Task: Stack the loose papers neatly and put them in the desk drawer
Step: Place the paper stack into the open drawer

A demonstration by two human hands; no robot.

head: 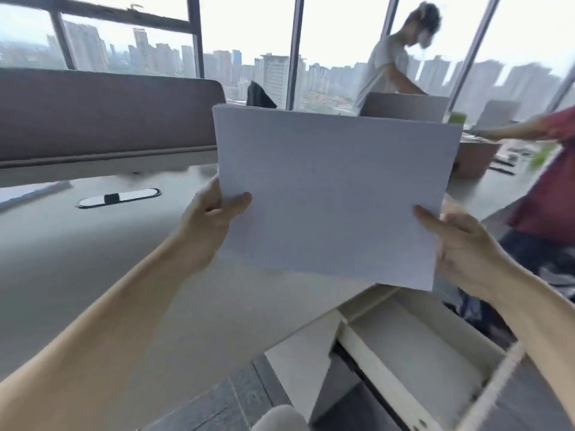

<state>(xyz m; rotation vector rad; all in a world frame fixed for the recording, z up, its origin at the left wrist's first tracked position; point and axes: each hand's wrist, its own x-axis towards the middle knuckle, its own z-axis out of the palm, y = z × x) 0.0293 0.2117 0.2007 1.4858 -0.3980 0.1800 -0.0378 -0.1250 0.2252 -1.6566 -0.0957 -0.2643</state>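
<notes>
**Paper stack held up over the bench, drawer open below**

We hold the stack of papers [336, 194] in the air with both hands, above the near edge of the bench [93, 275]. The sheets look squared up, their edges lined together, and the stack stands nearly upright, tilted slightly, its blank face toward us. Our left hand [208, 225] grips the left edge low down, thumb on the front face and fingers behind. Our right hand [460, 247] grips the right edge near the lower corner in the same way, thumb lying across the front.

Below and to the right of the stack, the desk drawer [413, 353] stands pulled out; the part we can see holds nothing. The papers are above it, not inside it.

On the bench to our left lies an oval cable grommet [119, 197], well apart from the papers. A brown partition [102, 116] runs along the far side. Beyond it, two other people stand near the windows, blurred.
</notes>
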